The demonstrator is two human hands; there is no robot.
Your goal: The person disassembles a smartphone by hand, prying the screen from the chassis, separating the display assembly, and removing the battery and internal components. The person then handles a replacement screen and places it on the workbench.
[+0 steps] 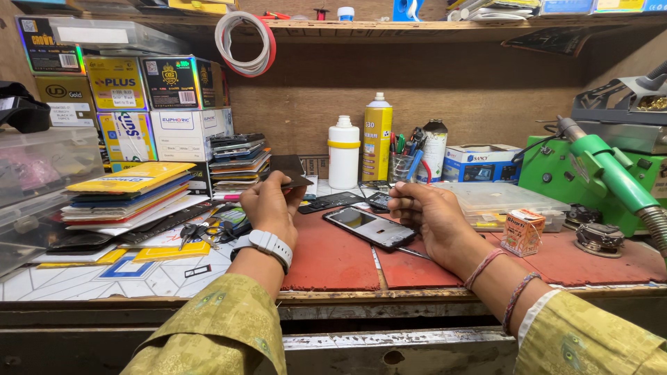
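Note:
My left hand point(269, 205) is raised above the red mat point(333, 260) and pinches a thin dark rectangular sheet point(288, 169) by its lower edge. A white watch is on that wrist. My right hand point(424, 208) hovers to the right with fingers curled and thumb against forefinger; whether anything small is in them I cannot tell. A dark phone point(369, 227) lies face up on the mat between and just below the two hands. A thin metal tool point(410, 253) lies by my right wrist.
Stacked flat packets point(132, 191) and boxes point(156, 104) fill the left. At the back stand a white bottle point(344, 153), a yellow spray can point(377, 137) and a cup of tools point(403, 163). A clear plastic case point(497, 201), a small orange box point(522, 232) and a green machine point(597, 173) sit right.

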